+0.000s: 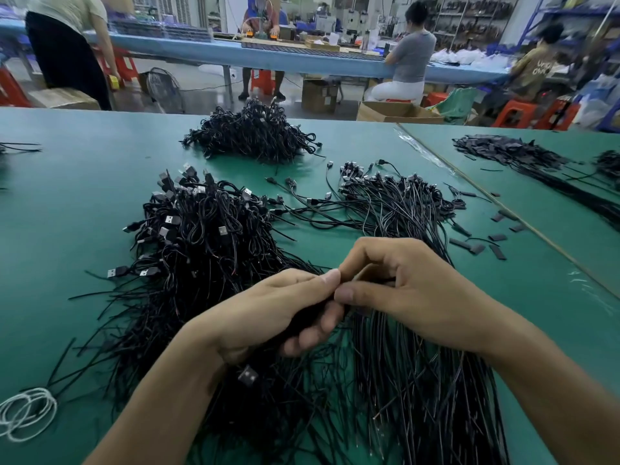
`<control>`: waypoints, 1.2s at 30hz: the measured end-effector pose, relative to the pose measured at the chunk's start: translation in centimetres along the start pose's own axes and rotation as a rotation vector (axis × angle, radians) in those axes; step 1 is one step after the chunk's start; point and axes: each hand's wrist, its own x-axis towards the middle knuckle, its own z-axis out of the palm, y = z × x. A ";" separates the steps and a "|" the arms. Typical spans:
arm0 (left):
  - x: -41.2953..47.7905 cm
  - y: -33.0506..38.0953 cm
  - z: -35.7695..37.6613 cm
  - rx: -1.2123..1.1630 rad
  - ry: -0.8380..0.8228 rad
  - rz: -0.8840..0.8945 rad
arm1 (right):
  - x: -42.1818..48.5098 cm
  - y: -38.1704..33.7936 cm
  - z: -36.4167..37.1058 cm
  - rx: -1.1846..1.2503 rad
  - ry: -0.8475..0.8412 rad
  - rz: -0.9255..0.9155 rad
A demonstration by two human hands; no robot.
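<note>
Head view: left hand (268, 310) curled tight round a bunch of cables (302, 318), thumb clamped on top. Right hand (402, 290) meets it, thumb and forefinger pinching the bunch's tip, other fingers curled in. Both sit low over loose cable tails, between left pile (201, 236) and right pile (402, 203). Far pile (255, 135) lies well apart, up the table (84, 196). Open green mat to the left, a white cord (27, 414) coiled near the front edge. To the right, a seam (523, 221) and scattered black sleeves (476, 248). Behind, workers (412, 55) at a long blue bench (302, 62).
</note>
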 end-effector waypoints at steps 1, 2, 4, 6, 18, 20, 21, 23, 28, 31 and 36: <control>0.0 0.0 0.0 0.001 -0.009 0.004 | 0.0 0.2 0.0 0.049 0.010 0.009; 0.0 0.1 0.1 -0.002 -0.016 0.008 | 0.1 0.3 -0.1 0.076 0.011 0.010; 0.0 0.1 0.2 -0.017 -0.017 0.023 | 0.2 0.5 -0.2 0.110 0.005 0.011; 0.1 0.0 0.2 0.002 0.001 0.049 | 0.3 0.6 -0.3 0.133 0.002 0.020; 1.6 -0.2 0.0 -0.274 0.100 -0.104 | 0.8 -0.6 0.3 -0.212 0.094 -0.170; 1.8 -0.6 0.3 -0.308 0.003 -0.113 | 1.2 -0.7 -0.1 -0.267 0.089 -0.188; 1.8 -1.0 0.5 -0.264 0.013 -0.091 | 1.4 -0.7 -0.2 -0.283 0.097 -0.184; 2.1 -1.9 0.7 -0.147 0.100 -0.044 | 1.5 -0.4 -0.2 -0.241 0.130 -0.148; 2.6 -2.8 0.5 -0.045 0.381 0.095 | 0.5 1.9 0.6 -0.243 0.331 0.102; 2.6 -2.6 -0.3 -0.156 0.518 0.094 | -0.7 3.5 2.3 -0.310 0.106 0.389; 2.6 -2.4 -0.4 -0.284 0.545 0.153 | -2.1 4.7 6.7 -0.586 -0.175 0.491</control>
